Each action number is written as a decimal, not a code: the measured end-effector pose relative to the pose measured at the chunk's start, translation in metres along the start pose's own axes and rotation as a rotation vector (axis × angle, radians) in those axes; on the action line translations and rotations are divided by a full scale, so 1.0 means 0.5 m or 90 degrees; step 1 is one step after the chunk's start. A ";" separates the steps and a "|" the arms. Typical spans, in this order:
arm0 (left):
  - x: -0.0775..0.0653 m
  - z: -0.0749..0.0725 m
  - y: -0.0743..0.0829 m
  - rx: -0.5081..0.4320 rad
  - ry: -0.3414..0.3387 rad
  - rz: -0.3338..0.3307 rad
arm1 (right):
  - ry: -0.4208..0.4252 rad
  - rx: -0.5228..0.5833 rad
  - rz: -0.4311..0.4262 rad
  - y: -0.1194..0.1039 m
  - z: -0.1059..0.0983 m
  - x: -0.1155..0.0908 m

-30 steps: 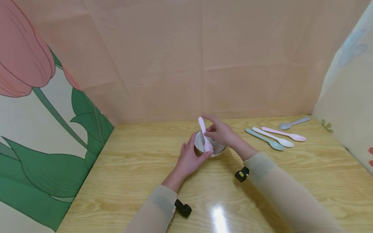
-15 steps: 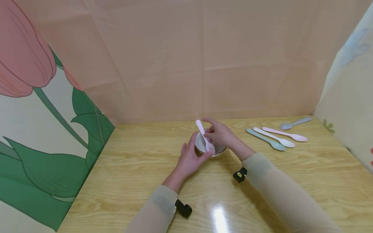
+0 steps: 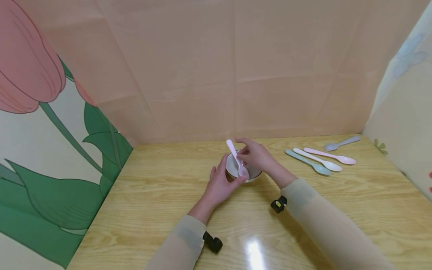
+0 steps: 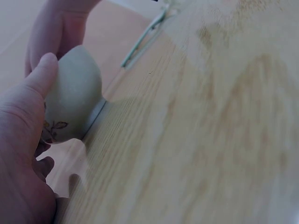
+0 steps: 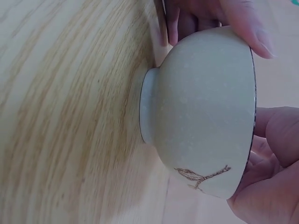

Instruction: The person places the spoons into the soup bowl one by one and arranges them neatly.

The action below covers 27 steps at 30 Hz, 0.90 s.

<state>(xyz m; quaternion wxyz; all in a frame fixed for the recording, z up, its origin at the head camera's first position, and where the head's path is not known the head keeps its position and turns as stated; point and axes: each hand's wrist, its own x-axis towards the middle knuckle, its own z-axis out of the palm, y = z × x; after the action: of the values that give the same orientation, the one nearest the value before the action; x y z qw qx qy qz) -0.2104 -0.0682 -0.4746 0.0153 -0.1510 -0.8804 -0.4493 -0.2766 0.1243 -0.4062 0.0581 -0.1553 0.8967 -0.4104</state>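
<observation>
A small round bowl [image 3: 231, 164] with a dark rim stands upright on the table; its pale outside [image 5: 205, 102] bears a brown sprig pattern. My left hand [image 3: 220, 183] grips the bowl from the left, thumb at the near rim and fingers round the side. A pale pink-lilac spoon [image 3: 233, 147] leans in the bowl, scoop down near my left thumb and handle rising past the far rim. My right hand [image 3: 255, 155] is over the bowl's right side, thumb and fingers pinching the spoon at mid-handle. In the right wrist view, the bowl's wall hides those fingertips and the spoon.
To the right lie a green-blue spoon [image 3: 308, 162], a white spoon [image 3: 317, 159] and a pink spoon [image 3: 329, 155] side by side. A grey-lilac spoon [image 3: 342, 143] lies behind them. A peach cloth backdrop [image 3: 189, 75] closes the back of the wooden table [image 3: 152, 202].
The spoon's handle has swung slightly left and lower, its scoop a little to the right, with the right hand moving slightly. Left hand and bowl stay about the same.
</observation>
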 end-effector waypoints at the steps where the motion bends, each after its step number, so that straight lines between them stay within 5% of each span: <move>1: 0.000 0.000 0.001 0.000 0.000 0.001 | 0.005 0.006 -0.005 0.000 -0.002 -0.002; 27: 0.003 0.002 -0.004 -0.007 0.003 -0.022 | 0.125 0.039 -0.001 0.044 -0.076 -0.097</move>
<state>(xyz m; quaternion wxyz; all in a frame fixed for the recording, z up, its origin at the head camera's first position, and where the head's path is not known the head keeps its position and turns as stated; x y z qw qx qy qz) -0.2121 -0.0683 -0.4764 0.0085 -0.1349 -0.8802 -0.4550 -0.2448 0.1807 -0.3989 -0.0258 -0.1135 0.8849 -0.4511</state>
